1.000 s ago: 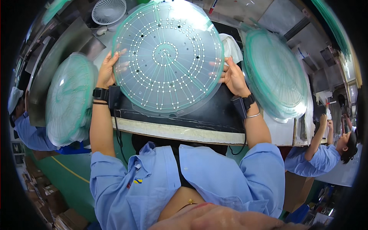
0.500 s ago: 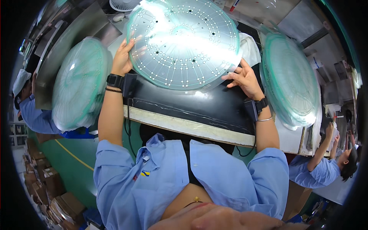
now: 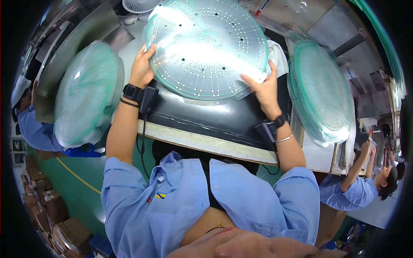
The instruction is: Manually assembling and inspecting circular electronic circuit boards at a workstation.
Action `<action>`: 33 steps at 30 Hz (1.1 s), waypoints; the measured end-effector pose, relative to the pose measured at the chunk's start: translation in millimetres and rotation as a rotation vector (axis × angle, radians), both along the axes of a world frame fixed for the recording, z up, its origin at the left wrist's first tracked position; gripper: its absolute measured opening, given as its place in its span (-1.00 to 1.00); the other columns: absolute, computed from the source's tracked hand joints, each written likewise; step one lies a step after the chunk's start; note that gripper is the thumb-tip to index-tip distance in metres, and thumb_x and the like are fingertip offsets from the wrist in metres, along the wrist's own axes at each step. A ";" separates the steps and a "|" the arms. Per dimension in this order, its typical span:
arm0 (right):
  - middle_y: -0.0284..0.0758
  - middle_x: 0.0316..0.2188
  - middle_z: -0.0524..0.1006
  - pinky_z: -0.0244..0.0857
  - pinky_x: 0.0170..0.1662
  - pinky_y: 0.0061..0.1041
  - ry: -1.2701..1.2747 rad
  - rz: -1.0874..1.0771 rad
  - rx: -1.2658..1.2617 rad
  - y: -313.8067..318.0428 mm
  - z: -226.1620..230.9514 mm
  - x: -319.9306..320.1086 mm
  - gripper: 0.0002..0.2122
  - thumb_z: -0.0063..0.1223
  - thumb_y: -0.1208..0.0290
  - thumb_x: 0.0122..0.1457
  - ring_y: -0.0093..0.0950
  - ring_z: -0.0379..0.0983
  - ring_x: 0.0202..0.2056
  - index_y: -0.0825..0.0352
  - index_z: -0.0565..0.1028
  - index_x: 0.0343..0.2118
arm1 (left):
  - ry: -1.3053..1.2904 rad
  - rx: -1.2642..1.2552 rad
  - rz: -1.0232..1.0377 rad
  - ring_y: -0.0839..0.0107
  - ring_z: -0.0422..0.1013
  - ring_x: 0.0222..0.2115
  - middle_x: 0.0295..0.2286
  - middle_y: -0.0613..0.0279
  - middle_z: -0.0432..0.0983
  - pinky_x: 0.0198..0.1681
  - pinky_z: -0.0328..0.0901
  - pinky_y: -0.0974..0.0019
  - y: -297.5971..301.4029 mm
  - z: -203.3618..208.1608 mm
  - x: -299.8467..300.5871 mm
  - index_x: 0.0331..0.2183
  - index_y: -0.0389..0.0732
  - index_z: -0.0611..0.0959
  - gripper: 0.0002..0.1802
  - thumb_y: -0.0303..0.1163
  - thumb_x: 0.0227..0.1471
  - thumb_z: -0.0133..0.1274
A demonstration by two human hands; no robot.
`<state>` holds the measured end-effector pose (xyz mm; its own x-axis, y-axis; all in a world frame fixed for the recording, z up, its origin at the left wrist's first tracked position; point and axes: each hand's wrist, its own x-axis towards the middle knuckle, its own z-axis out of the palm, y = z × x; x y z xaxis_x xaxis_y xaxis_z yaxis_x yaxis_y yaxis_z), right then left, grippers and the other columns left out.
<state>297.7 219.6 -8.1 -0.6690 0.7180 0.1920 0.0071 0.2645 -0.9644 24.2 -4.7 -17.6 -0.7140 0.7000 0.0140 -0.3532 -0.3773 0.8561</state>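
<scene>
A large round, flat panel (image 3: 195, 74) with a clear, shiny face, a green rim and rings of small white dots joined by thin lines lies in front of me, over the black work surface (image 3: 193, 115). My left hand (image 3: 142, 68) is closed on its left edge, thumb on top. At the lower right edge, my right hand (image 3: 266, 91) grips the panel with the thumb over its face and the fingers at the rim. Glare washes out part of the face. The fingers under the panel are hidden.
Stacks of similar round panels stand on the left (image 3: 88, 94) and the right (image 3: 322, 92). A white cloth (image 3: 277, 58) lies beside the panel, a small fan (image 3: 141, 5) at the back. Cables hang from both wrists. People work at far left and far right.
My right hand has gone from loosely spread fingers by the edge to thumb and fingers on the rim, shifting slightly left. The panel has turned a little.
</scene>
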 end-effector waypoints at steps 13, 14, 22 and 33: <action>-0.19 -0.11 0.38 0.42 -0.19 -0.47 0.101 0.404 -0.532 22.8 27.0 26.3 -0.40 0.01 0.69 0.02 -0.40 0.45 -0.21 0.28 0.06 0.13 | 0.034 0.068 0.095 0.18 0.44 -0.25 -0.11 0.13 0.39 -0.26 0.43 0.15 -3.3 4.9 7.3 0.03 -0.14 0.30 -0.62 -0.40 0.16 -0.20; -0.21 -0.13 0.40 0.42 -0.21 -0.51 0.104 0.365 -0.519 27.7 24.9 28.0 -0.44 0.00 0.66 0.04 -0.43 0.46 -0.22 0.30 0.08 0.12 | 0.015 0.091 0.065 0.19 0.44 -0.23 -0.13 0.14 0.40 -0.23 0.42 0.13 0.6 3.6 7.8 0.03 -0.15 0.30 -0.62 -0.40 0.16 -0.20; -0.23 -0.21 0.46 0.33 -0.37 -0.70 0.143 0.273 -0.341 39.6 15.6 26.0 -0.49 -0.03 0.60 0.11 -0.49 0.47 -0.27 0.37 0.09 0.12 | -0.097 0.232 -0.033 0.21 0.39 -0.15 -0.15 0.09 0.39 -0.08 0.34 0.11 -1.8 12.0 11.6 0.03 -0.23 0.28 -0.61 -0.45 0.15 -0.21; -0.29 -0.23 0.43 0.21 -0.32 -0.64 0.326 -0.159 0.068 57.7 26.8 25.1 -0.56 0.03 0.45 0.11 -0.62 0.34 -0.29 0.39 0.21 0.04 | 0.467 -0.054 -0.128 0.31 0.39 -0.11 -0.09 0.16 0.40 -0.16 0.31 0.40 -24.5 43.5 27.5 0.03 -0.21 0.34 -0.50 -0.62 0.01 -0.05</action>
